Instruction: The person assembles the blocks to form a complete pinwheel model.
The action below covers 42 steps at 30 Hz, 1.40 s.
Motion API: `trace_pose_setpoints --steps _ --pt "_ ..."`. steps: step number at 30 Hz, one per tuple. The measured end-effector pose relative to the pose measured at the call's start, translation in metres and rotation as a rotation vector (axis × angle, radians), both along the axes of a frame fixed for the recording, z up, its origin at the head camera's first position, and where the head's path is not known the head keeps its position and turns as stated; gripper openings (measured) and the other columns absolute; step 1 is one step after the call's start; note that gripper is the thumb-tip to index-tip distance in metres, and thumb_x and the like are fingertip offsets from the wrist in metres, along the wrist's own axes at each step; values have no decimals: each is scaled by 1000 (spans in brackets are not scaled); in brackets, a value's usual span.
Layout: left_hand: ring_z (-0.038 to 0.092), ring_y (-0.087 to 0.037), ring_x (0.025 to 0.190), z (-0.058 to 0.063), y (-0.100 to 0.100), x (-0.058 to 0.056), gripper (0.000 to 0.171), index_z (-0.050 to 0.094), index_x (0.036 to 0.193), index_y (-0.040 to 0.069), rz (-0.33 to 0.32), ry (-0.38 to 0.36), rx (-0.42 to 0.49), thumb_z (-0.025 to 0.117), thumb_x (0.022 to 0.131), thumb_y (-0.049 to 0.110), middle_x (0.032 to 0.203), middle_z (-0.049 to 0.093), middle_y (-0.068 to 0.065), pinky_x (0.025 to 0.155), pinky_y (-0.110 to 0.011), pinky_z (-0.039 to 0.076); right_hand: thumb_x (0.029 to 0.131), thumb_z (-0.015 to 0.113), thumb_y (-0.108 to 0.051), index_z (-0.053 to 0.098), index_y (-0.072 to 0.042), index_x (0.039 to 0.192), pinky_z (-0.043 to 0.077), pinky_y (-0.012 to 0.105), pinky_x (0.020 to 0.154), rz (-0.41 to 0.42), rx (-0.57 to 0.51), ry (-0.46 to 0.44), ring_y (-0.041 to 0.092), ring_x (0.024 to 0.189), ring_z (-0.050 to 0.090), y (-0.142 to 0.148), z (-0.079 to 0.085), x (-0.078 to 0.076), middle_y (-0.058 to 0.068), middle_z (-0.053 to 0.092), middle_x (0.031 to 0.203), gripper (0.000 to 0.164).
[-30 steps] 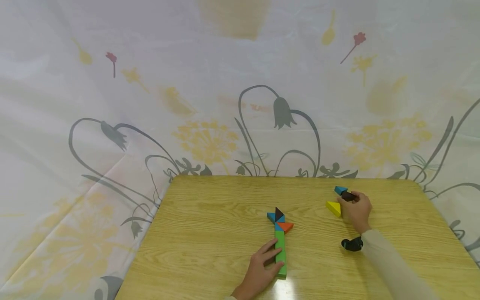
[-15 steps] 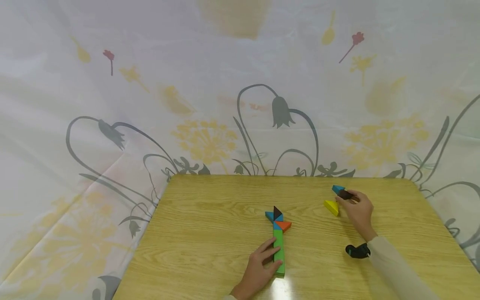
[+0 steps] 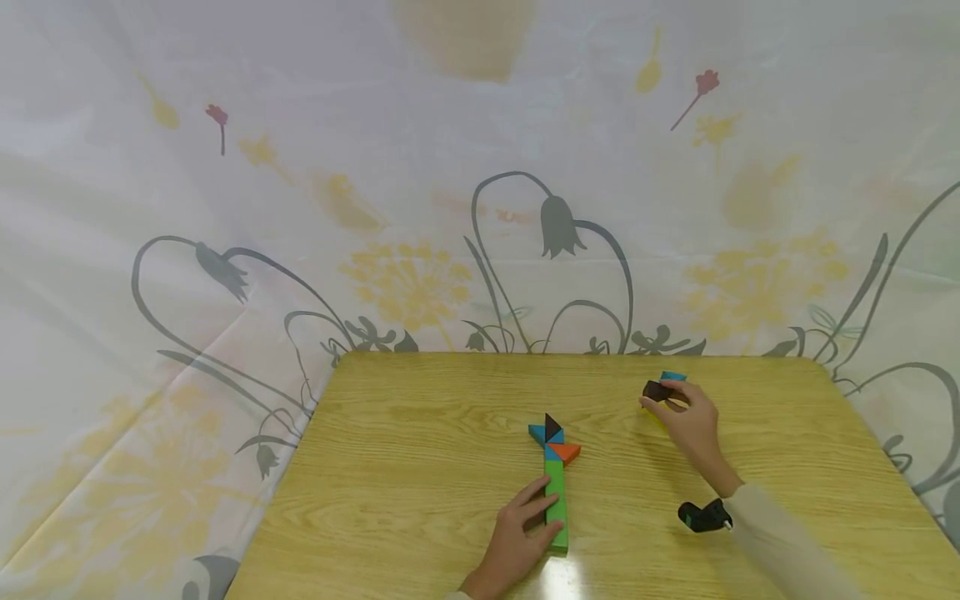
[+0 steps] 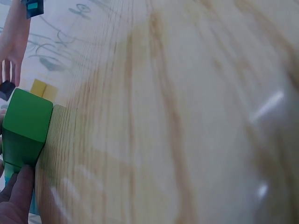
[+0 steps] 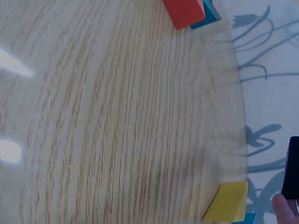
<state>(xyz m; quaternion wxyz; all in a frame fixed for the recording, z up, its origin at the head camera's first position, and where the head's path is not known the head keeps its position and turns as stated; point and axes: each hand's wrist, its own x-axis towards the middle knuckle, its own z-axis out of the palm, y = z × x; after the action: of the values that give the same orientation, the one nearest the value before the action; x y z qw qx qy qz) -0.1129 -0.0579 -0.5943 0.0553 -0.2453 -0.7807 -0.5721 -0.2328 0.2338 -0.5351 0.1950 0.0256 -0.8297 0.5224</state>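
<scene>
My left hand [image 3: 513, 533] rests its fingertips and thumb on the top and left side of a row of green blocks [image 3: 554, 492]. Beyond the row's far end sit small blue triangle blocks [image 3: 536, 432], a dark brown triangle block [image 3: 552, 427] and an orange triangle block [image 3: 566, 452]. At the right, my right hand [image 3: 693, 421] pinches another dark brown block [image 3: 654, 391] between thumb and fingers, lifted off the table. That held block looks black in the right wrist view. A yellow block [image 5: 227, 203] lies below the right hand, mostly hidden in the head view.
A blue block [image 3: 672, 377] lies just behind the right hand. Beside the right cuff is a small black device [image 3: 705, 517]. The wood-grain table [image 3: 420, 450] has its far edge against a flower-printed cloth [image 3: 420, 167].
My right hand has lifted the dark brown block away from beside the blue block and carried it left, over the yellow one. My left hand stays on the green blocks.
</scene>
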Motion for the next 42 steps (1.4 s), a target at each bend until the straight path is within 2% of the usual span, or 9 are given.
trace_pose_setpoints --steps 6,11,14,18,23,28,34,38,42 --pt "49 -37 122 -2 -1 0 39 60 121 -7 -5 -1 6 65 91 18 139 45 -21 89 -23 50 80 77 -14 58 8 118 52 15 80 63 10 2 35 99 56 -20 6 8 21 55 113 48" --pt "48 -37 122 -2 -1 0 39 60 121 -7 -3 -4 7 65 91 17 139 45 -20 89 -23 50 79 77 -7 58 10 116 55 20 79 116 -33 -13 40 98 55 -40 26 21 25 55 112 44" --pt "48 -37 122 -2 -1 0 39 60 121 -7 -4 -4 6 64 91 18 139 45 -20 89 -23 50 79 76 -4 58 12 115 55 21 78 137 -52 -11 41 97 55 -49 32 23 27 54 110 43" --pt "48 -36 123 -1 -1 0 39 60 121 -7 -6 -1 2 64 91 18 139 45 -20 89 -23 50 78 78 -8 59 10 115 51 11 76 138 -65 -3 38 96 56 -54 20 15 24 53 108 45" --pt "48 -36 123 -1 -2 0 39 60 121 -6 -1 2 -9 65 91 18 139 45 -19 89 -22 50 78 79 -15 61 6 115 48 5 74 124 -70 -15 32 95 56 -61 6 4 19 54 108 46" --pt "48 -38 122 1 -2 1 39 60 121 -7 -11 -14 5 65 91 17 139 44 -21 89 -22 50 78 80 -18 62 4 114 48 7 75 121 -59 -31 30 94 56 -74 7 2 18 54 108 46" --pt "48 -40 121 3 -1 1 39 59 121 -8 -21 -11 8 65 91 16 139 44 -22 89 -24 50 75 82 -18 64 2 111 53 14 75 119 -43 -25 28 93 58 -92 10 2 16 57 104 45" --pt "48 -39 122 2 -1 0 39 60 121 -8 -15 -9 5 65 90 16 138 45 -22 89 -24 50 74 83 -18 65 1 110 55 19 75 140 -40 -16 26 91 59 -103 11 2 14 57 102 45" --pt "48 -40 121 4 0 1 38 60 119 -9 -14 -2 17 66 90 14 138 45 -22 88 -26 52 74 83 -18 65 0 110 54 18 74 166 -40 -10 24 90 59 -112 10 1 13 57 100 44"
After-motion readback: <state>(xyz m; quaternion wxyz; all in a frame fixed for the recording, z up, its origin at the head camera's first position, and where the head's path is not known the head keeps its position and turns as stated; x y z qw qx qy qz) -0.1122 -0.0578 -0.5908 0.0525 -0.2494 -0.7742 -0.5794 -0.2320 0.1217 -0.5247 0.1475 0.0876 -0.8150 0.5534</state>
